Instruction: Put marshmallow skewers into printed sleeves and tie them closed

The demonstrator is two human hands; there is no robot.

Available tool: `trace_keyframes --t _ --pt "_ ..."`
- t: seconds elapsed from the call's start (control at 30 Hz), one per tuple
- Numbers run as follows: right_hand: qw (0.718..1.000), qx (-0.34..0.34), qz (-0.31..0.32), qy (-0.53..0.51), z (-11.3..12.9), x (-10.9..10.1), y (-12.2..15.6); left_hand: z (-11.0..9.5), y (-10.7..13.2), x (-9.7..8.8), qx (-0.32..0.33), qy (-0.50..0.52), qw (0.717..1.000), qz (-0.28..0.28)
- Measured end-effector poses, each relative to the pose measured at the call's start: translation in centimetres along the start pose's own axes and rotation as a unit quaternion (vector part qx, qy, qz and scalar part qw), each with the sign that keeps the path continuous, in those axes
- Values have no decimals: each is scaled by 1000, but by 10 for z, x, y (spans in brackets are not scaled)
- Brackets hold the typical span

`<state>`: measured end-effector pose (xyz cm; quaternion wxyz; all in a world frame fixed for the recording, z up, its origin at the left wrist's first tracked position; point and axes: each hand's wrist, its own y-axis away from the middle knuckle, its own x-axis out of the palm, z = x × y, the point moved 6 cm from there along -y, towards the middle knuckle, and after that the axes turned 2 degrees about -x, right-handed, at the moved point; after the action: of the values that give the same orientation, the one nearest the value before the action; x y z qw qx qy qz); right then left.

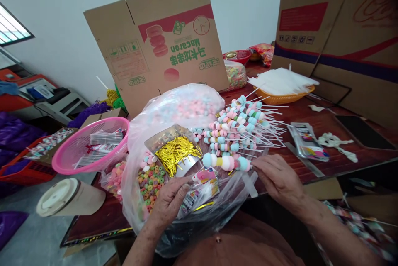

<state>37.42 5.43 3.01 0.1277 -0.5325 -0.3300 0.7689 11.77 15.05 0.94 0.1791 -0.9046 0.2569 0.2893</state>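
Note:
My left hand pinches the edge of a small printed clear bag between thumb and fingers. My right hand is closed on the stick end of a marshmallow skewer, its blue, white, yellow and pink pieces pointing left just above the printed bag. Beneath the hands spreads a large clear plastic bag with colourful ring candies in it. Gold twist ties fill an opened pouch between the hands. Behind the held skewer lies a heap of similar skewers, white sticks to the right.
A pink basket of wrappers and a lidded cup stand left. To the right are a stack of printed bags, a phone and an orange basket of white sticks. Cardboard boxes rise behind.

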Motion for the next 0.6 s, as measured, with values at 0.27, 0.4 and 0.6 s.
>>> trace_keyframes --t 0.27,0.4,0.6 --pt "998 -38 22 39 8 -10 7 -1 -3 0 -40 33 998 34" --pt "997 -61 43 21 10 -14 8 -9 -4 2 -7 6 998 68" --pt "990 -80 115 -5 13 -5 3 -25 -12 20 38 -69 986 146"
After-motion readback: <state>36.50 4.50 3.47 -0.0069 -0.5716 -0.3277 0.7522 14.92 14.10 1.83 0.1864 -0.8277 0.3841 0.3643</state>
